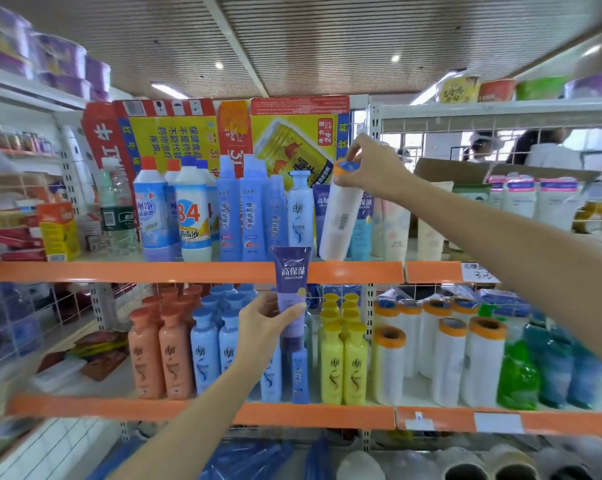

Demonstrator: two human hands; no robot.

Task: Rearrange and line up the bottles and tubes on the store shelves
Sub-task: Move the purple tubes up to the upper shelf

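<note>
Purple plastic up front: the left hand (pixel 265 322) grips a purple tube (pixel 291 289), fingers and thumb wrapped round its lower half, cap end down, held upright in the air in front of the orange shelf edge (pixel 188 271) of the upper shelf. Behind that hand, on the lower shelf, stand rows of bottles: salmon bottles (pixel 161 355) on the left, pale blue bottles (pixel 206 348) beside them, then yellow bottles (pixel 343 362), all upright and packed close. Right of those, white rolls with orange ends (pixel 448 358) stand on end, and green and teal pouches (pixel 521 375) sit further right.

Now up a level: the right hand (pixel 372 166) pinches the orange-and-blue top of a white roll (pixel 341 216), fingers curled over the end. That roll leans, its top tilted right, its base resting at the front lip of the upper shelf. Just left of it stands a pale blue bottle (pixel 300 209), then 3 tall blue bottles (pixel 253 209), then white cleaner bottles (pixel 192 216) with red and blue caps. More purple tubes (pixel 322 206) stand partly hidden behind the roll. At the back, flattened red-and-yellow cartons (pixel 230 133) line the shelf wall.
</note>
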